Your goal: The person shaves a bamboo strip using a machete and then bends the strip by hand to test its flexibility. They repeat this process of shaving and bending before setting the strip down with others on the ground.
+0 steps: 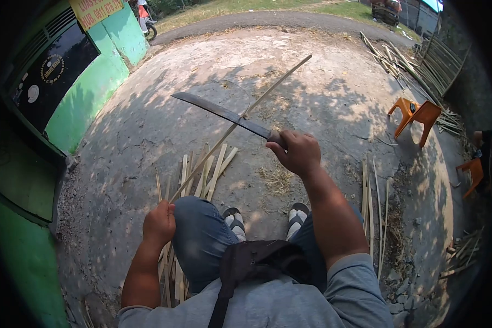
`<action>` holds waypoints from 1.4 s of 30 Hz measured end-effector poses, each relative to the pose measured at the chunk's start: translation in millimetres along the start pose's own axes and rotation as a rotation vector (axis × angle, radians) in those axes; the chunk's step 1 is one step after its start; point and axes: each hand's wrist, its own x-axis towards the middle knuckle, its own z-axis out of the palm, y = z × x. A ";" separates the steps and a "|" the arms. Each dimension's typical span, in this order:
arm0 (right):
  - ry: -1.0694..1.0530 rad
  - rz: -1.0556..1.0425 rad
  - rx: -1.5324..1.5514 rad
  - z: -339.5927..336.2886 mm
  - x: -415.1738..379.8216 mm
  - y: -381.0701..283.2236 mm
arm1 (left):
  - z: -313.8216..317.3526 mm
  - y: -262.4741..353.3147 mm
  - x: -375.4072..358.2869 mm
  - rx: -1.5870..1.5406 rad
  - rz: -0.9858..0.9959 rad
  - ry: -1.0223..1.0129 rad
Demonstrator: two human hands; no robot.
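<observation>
My right hand (299, 152) is closed around the handle of a machete (213, 109), its long dark blade pointing to the upper left. The blade lies across a long thin bamboo strip (276, 85) and touches it about midway. In my left hand (159, 221), fingers wrapped, is the near end of that strip, beside my left knee. The strip slants up and away to the right. A thin curled shaving (245, 90) shows by the blade. Several cut bamboo slats (220, 167) lie on the ground by my left leg.
More bamboo strips (370, 202) lie to my right. An orange plastic stool (415, 117) with a small dark object on it stands at the right, near a bamboo pile (404, 63). A green wall (87, 109) borders the left. Another person's leg shows at the far right edge.
</observation>
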 end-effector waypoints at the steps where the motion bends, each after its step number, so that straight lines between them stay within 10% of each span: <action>1: 0.016 -0.032 0.014 -3.2 -0.5 -2.4 | 0.3 -1.0 -0.8 0.006 -0.013 -0.005; 15: 0.014 0.119 0.086 -9.5 1.5 5.3 | 0.7 7.2 4.6 0.045 0.031 0.038; 24: -0.122 0.570 0.974 7.9 -1.1 3.7 | 7.6 21.0 8.5 0.097 0.034 0.013; 42: 0.079 0.734 1.060 8.5 4.6 16.7 | 17.3 37.3 -6.1 0.102 0.123 -0.039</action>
